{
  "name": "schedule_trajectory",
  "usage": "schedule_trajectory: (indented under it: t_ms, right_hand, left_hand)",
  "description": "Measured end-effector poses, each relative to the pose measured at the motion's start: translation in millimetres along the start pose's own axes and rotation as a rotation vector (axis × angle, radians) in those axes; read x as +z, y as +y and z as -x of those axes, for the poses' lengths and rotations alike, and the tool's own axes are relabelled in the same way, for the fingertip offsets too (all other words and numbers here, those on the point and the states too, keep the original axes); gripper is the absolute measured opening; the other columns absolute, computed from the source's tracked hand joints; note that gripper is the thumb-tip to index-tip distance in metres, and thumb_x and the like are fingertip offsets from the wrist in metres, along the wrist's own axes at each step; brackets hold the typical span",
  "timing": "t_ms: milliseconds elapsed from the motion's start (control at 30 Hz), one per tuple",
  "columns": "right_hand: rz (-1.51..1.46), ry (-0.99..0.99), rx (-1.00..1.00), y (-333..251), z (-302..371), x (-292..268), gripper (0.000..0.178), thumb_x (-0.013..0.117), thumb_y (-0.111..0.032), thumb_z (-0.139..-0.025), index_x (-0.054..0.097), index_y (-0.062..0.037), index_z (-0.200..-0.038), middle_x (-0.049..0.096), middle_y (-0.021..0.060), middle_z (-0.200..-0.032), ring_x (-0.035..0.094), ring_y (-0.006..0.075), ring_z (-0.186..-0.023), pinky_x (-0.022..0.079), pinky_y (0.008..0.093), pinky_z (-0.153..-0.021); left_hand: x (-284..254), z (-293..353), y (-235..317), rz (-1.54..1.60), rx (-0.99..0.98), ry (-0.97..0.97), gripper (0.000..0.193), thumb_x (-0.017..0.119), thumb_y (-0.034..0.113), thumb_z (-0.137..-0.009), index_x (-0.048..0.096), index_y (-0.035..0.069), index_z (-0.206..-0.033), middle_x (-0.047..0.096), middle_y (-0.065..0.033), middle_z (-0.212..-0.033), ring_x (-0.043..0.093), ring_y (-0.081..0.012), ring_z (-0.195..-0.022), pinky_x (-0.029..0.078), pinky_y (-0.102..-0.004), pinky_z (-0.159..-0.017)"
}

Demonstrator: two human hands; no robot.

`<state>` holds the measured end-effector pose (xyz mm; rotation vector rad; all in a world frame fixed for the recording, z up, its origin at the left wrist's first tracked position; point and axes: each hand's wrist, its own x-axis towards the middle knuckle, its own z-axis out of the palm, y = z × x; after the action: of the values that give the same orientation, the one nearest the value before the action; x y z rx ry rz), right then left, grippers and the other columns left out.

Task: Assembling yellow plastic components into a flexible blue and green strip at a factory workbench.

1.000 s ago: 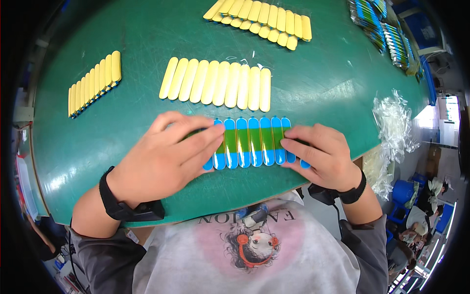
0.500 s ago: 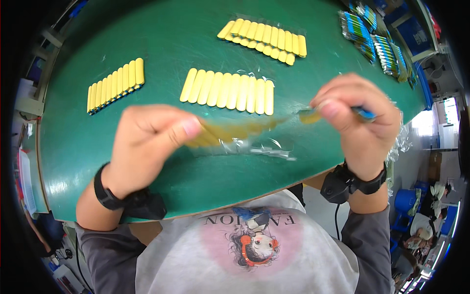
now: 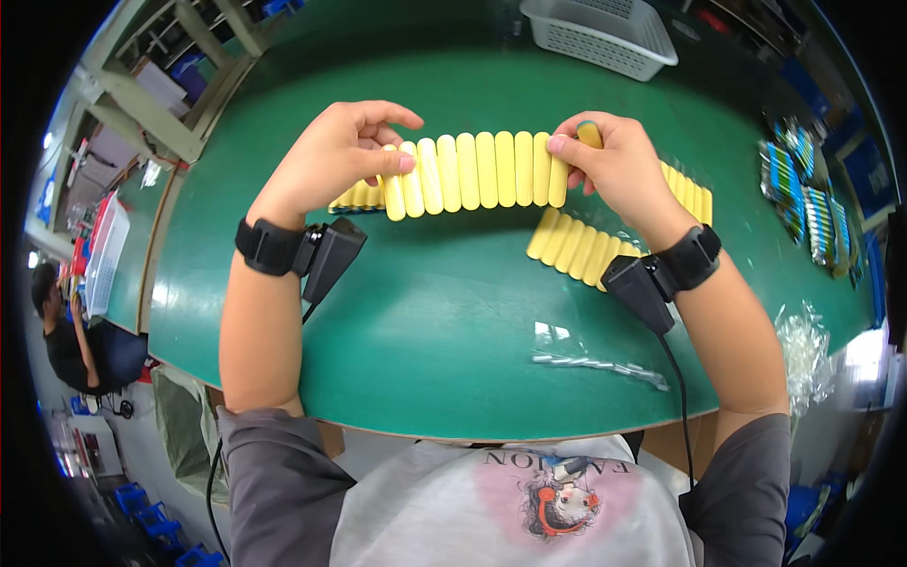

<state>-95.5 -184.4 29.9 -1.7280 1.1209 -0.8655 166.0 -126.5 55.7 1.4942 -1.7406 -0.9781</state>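
Note:
A row of flat yellow sticks (image 3: 487, 170) with rounded ends is held up side by side over the green table. My left hand (image 3: 335, 156) pinches its left end, thumb in front and the other fingers behind. At the right end, my right hand (image 3: 614, 165) grips the row between thumb and fingers. One more stick (image 3: 590, 134), yellowish with a blue-green tip, pokes up from that hand. Partly behind the left end lies a stack of yellow sticks (image 3: 357, 197). Below my right hand is another yellow row (image 3: 576, 248), and a further one (image 3: 690, 192) shows beyond my right wrist.
Clear plastic wrap and a thin strip (image 3: 605, 367) lie near the front edge. A white basket (image 3: 605, 40) stands at the back. Blue-green wrapped packs (image 3: 798, 194) are piled far right, above crumpled clear plastic (image 3: 803, 354). A person (image 3: 76, 331) is at far left.
The head view has shifted. My hands have moved farther from my body, and the yellow sticks, blurred before, are now held in a level row between them.

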Motion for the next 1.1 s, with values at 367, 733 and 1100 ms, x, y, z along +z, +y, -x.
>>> schedule_trajectory:
  t_ms: [367, 733, 1100]
  right_hand:
    - [0.358, -0.103, -0.132, 20.2, -62.1, 95.5, 0.031, 0.066, -0.017, -0.076, 0.059, 0.0049, -0.097, 0.064, 0.0152, -0.075, 0.062, 0.0238, -0.059, 0.05, 0.0334, -0.057]
    - [0.877, -0.974, -0.5, -21.4, 75.7, 25.1, 0.043, 0.069, -0.038, -0.069, 0.057, 0.0031, -0.068, 0.058, 0.0186, -0.061, 0.06, 0.0359, -0.061, 0.048, 0.0407, -0.057]
    - [0.63, 0.323, -0.399, 25.7, 157.7, -106.3, 0.011, 0.065, -0.004, -0.074, 0.055, -0.0059, -0.07, 0.055, 0.0033, -0.059, 0.05, 0.0148, -0.048, 0.039, 0.028, -0.045]
  left_hand:
    - [-44.1, -13.3, -58.7, -0.57, -0.218, 0.129, 0.035, 0.069, 0.009, -0.069, 0.061, 0.0, -0.102, 0.059, -0.0072, -0.078, 0.057, -0.0195, -0.078, 0.047, -0.0305, -0.071]
    - [-3.6, -7.0, -37.7, -0.744, -0.114, -0.102, 0.082, 0.081, 0.015, -0.052, 0.044, 0.007, -0.125, 0.047, -0.0111, -0.126, 0.045, -0.0281, -0.117, 0.038, -0.037, -0.097]
    - [-1.4, -3.8, -39.2, -0.694, -0.132, -0.096, 0.08, 0.08, 0.007, -0.048, 0.047, 0.007, -0.12, 0.051, -0.0095, -0.118, 0.049, -0.031, -0.108, 0.042, -0.0369, -0.093]
